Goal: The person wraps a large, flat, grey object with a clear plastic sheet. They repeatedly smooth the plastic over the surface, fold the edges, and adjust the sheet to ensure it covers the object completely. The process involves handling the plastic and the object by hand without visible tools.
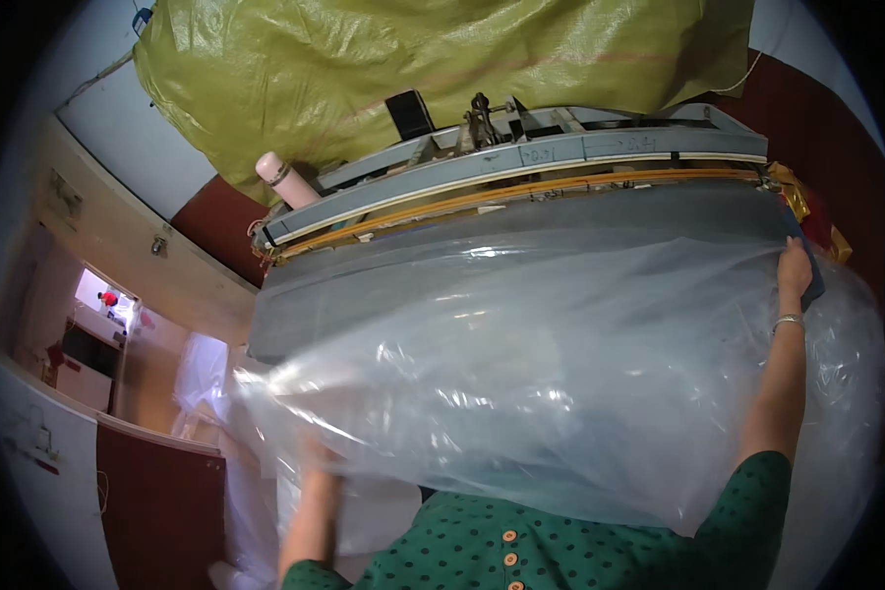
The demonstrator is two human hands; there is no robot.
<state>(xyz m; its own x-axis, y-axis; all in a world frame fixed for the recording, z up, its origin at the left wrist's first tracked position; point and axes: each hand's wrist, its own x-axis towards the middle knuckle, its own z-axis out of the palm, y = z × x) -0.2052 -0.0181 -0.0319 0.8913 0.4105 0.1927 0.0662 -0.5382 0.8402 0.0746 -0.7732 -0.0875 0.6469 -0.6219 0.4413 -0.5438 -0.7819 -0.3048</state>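
A wide sheet of clear plastic film (521,364) spreads across a grey work surface (364,280) and drapes toward my body. At the right end of the surface, my right hand (795,267) is closed on the film's edge, next to a dark blue flat piece (812,280). On the near left, my left hand (317,450) is under or behind the film's lower left part. Motion and the film blur its fingers, so its grip does not show. Bunched, shiny folds of the film stick out to the left above that hand.
A long grey metal frame (551,150) with orange strips (521,185) runs along the surface's far side. A pink bottle (287,183) and a black phone-like slab (409,115) rest by it. Yellow-green woven sheeting (442,59) covers something behind. An open doorway (88,334) lies left.
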